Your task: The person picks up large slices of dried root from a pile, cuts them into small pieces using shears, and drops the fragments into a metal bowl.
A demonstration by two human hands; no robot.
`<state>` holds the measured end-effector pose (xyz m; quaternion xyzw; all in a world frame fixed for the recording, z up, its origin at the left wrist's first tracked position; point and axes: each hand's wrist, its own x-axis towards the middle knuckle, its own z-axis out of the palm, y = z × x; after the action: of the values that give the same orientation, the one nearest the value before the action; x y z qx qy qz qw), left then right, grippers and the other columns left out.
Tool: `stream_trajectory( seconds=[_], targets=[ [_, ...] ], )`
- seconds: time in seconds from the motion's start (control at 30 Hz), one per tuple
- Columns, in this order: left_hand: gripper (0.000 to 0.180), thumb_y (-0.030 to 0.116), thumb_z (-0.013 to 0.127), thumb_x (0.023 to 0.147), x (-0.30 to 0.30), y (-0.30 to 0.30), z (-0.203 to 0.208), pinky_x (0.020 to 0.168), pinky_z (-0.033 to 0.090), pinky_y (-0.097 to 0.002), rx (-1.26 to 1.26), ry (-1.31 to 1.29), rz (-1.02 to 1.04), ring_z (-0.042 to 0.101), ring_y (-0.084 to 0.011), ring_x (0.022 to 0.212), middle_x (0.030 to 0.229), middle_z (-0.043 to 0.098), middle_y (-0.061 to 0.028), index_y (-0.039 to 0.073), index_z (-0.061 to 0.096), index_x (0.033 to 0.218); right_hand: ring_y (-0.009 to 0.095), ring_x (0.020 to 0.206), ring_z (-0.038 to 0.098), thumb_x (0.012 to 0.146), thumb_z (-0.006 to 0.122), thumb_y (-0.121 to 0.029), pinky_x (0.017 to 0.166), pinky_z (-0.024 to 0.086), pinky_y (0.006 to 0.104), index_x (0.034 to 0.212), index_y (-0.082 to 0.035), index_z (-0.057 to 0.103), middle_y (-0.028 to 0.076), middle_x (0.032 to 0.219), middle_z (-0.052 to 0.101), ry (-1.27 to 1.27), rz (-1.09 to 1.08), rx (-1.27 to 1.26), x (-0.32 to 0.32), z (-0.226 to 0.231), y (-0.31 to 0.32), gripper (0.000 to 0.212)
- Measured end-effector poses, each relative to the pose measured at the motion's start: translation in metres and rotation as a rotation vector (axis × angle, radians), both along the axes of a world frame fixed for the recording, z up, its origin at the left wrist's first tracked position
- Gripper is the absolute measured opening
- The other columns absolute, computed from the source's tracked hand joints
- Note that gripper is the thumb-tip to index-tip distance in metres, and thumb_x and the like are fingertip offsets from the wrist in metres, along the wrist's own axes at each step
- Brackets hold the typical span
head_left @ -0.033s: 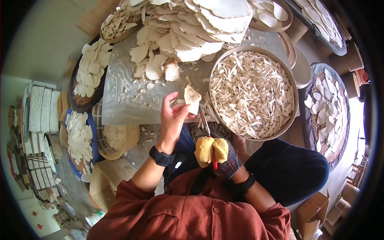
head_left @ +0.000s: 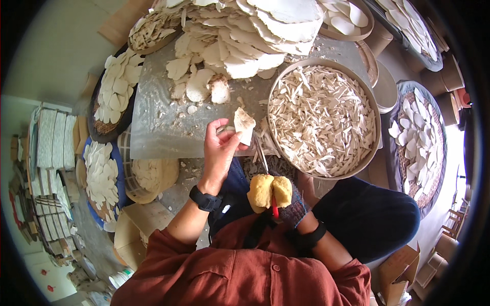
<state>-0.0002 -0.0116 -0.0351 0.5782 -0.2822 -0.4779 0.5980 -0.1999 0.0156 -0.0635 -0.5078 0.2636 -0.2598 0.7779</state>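
My left hand [head_left: 219, 155] pinches a thin, pale slice [head_left: 243, 124] with a brownish, uneven upper part. It looks like a dried, chalky slice, but I cannot tell of what. In a dark knit glove, my right hand [head_left: 293, 210] is wrapped round scissors [head_left: 262, 158] with red handles and thick yellow foam padding [head_left: 260, 194]. The metal blades point away from me, just right of the slice's lower edge; whether they touch it I cannot tell. To the right of the blades, a round tray [head_left: 378, 133] holds many narrow pale strips.
A grey metal-topped table [head_left: 153, 120] bears a tall heap of pale slices [head_left: 245, 41] at the back and crumbs in front. Slices fill round trays on both sides. At lower left stands an open cardboard box [head_left: 148, 217], near a plastic basket [head_left: 171, 183].
My left hand and the slice have shifted very slightly to the left. The scissors stay almost in place.
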Motion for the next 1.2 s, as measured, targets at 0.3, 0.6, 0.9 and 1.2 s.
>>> stream_trajectory(
  seconds=[0.3,0.6,0.9,1.2],
  targets=[
    [0.026,0.005,0.058,0.085,0.006,0.004,0.016,0.063,0.052,-0.0242,0.072,-0.024,-0.213,0.063,-0.0141,0.071,0.087,0.064,-0.0079,0.0,0.052,0.109,0.018,0.105,0.057,0.08,0.065,-0.008,0.092,0.044,0.0308,0.117,-0.004,0.051,0.01,0.114,0.058,0.183,0.152,-0.442,0.002,-0.021,-0.001,0.039],
    [0.015,0.005,0.059,0.084,0.02,0.001,-0.011,0.061,0.054,-0.0262,0.18,0.111,-0.199,0.065,-0.02,0.072,0.088,0.064,-0.0124,0.002,0.055,0.098,0.023,0.089,0.061,0.079,0.063,-0.015,0.077,0.049,0.0327,0.103,-0.004,0.059,0.011,0.095,0.063,0.252,0.047,-0.224,0.008,-0.02,0.001,0.026],
    [0.019,0.01,0.057,0.086,0.197,0.066,0.022,0.067,0.053,-0.0276,0.138,-0.457,0.201,0.063,-0.0178,0.078,0.092,0.062,-0.01,0.001,0.057,0.102,0.026,0.084,0.062,0.076,0.066,-0.023,0.076,0.049,0.0337,0.096,-0.005,0.061,0.012,0.089,0.064,0.143,-0.032,0.01,0.007,-0.006,0.005,0.028],
    [0.039,0.008,0.062,0.08,0.183,0.01,0.001,0.096,0.039,-0.0331,0.061,-1.012,0.008,0.051,-0.0221,0.112,0.119,0.055,-0.0126,0.004,0.053,0.118,0.026,0.086,0.062,0.072,0.069,-0.021,0.077,0.049,0.0333,0.099,-0.003,0.06,0.013,0.091,0.064,0.241,0.151,-0.215,0.016,-0.01,0.009,0.034]
  ],
)
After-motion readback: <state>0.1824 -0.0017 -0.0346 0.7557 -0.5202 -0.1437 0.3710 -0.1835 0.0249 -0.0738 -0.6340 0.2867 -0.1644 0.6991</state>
